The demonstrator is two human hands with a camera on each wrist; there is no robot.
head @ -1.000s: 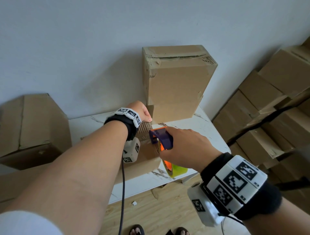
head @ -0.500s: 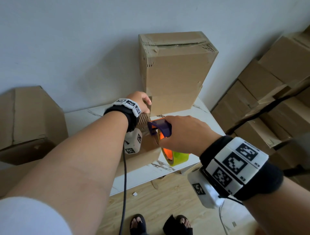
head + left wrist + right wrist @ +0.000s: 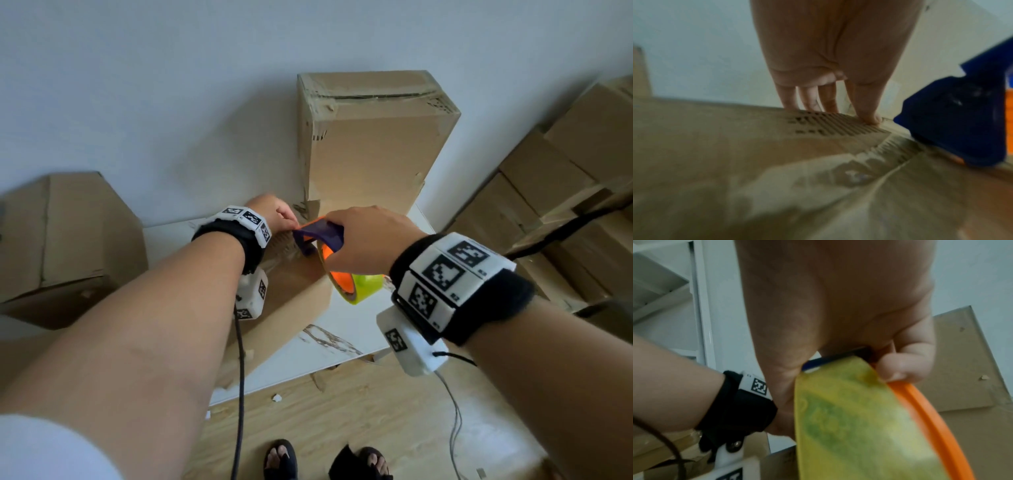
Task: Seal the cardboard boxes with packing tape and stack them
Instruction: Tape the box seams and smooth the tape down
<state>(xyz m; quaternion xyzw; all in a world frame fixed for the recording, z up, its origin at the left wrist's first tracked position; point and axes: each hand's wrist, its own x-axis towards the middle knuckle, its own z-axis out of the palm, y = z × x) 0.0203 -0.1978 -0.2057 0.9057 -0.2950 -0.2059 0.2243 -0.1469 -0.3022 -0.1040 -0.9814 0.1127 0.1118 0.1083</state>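
A low cardboard box (image 3: 294, 305) lies on the white table (image 3: 346, 325) under my left forearm, with shiny tape on its top (image 3: 849, 175). My left hand (image 3: 274, 214) holds the box's far end, fingers (image 3: 807, 99) down behind the edge and thumb on top. Just right of it, my right hand (image 3: 363, 240) grips a tape dispenser (image 3: 320, 236) with a blue head, an orange frame and a yellow-green tape roll (image 3: 849, 418). The blue head (image 3: 962, 116) rests on the box top near my left thumb. A tall taped box (image 3: 373, 144) stands behind, against the wall.
Several cardboard boxes (image 3: 555, 205) are piled at the right, and another box (image 3: 68, 236) sits at the left. The wall is close behind the table. Below the table's front edge are a wooden floor, my sandalled feet (image 3: 281, 459) and a hanging cable (image 3: 240, 377).
My right hand has brought the dispenser's blue head slightly closer to my left hand at the box's far end. My left hand stays on the box.
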